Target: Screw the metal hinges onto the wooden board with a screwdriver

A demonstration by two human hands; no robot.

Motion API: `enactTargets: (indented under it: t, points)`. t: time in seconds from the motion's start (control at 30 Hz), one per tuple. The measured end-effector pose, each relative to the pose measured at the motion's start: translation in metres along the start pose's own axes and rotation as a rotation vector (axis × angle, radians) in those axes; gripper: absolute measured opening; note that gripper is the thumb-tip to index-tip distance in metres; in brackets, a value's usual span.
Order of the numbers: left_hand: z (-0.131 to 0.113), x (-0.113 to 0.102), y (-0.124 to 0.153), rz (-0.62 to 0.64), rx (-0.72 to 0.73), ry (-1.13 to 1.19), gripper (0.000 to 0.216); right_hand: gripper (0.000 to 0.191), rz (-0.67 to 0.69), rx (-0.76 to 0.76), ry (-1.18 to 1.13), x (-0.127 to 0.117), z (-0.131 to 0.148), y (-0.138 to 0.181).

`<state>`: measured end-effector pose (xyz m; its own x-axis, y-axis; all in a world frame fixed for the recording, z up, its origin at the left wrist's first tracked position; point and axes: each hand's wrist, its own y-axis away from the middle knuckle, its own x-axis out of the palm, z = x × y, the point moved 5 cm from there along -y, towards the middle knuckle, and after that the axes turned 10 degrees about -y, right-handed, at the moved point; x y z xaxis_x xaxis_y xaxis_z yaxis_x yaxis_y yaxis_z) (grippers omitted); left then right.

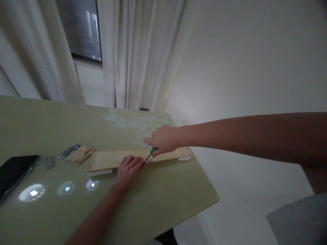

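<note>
A long pale wooden board (pixel 107 160) lies across the green table (pixel 166 197), raised on small white blocks at its ends. My left hand (pixel 130 169) rests on the board's near edge with its fingers curled and pressed against the wood. My right hand (pixel 163 139) reaches in from the right, closed round a green-handled screwdriver (pixel 152 150). The screwdriver's dark tip points down at the board's near edge, just beside my left fingertips.
A small wooden block (pixel 80 153) with a metal hinge (pixel 68 150) lies left of the board. Another metal hinge (pixel 48 162) lies nearer the dark tablet (pixel 14 172) at the table's left edge. Curtains and a window stand behind; the table's right edge drops to the floor.
</note>
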<state>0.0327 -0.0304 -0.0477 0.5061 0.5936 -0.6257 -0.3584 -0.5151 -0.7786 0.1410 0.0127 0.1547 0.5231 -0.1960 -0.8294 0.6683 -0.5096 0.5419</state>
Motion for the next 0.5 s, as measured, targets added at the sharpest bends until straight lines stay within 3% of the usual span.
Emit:
enactTargets:
  t: [0.07, 0.13, 0.33, 0.43, 0.5]
  points:
    - [0.000, -0.001, 0.000, -0.006, 0.007, -0.009, 0.019, 0.023, 0.035, -0.162, 0.033, 0.000, 0.010, 0.005]
    - [-0.001, -0.001, 0.000, -0.013, 0.016, -0.016, 0.019, 0.021, 0.068, -0.222, 0.040, 0.002, 0.015, 0.005]
    - [-0.002, -0.001, -0.001, -0.018, 0.013, -0.009, 0.015, 0.037, 0.103, 0.133, -0.003, 0.001, -0.004, -0.017]
    - [-0.001, 0.000, -0.001, -0.011, -0.004, -0.006, 0.017, 0.040, 0.090, 0.143, 0.010, -0.001, -0.010, -0.015]
    - [-0.001, 0.000, 0.000, -0.015, -0.001, -0.018, 0.019, 0.034, 0.052, 0.029, 0.059, -0.003, -0.007, -0.007]
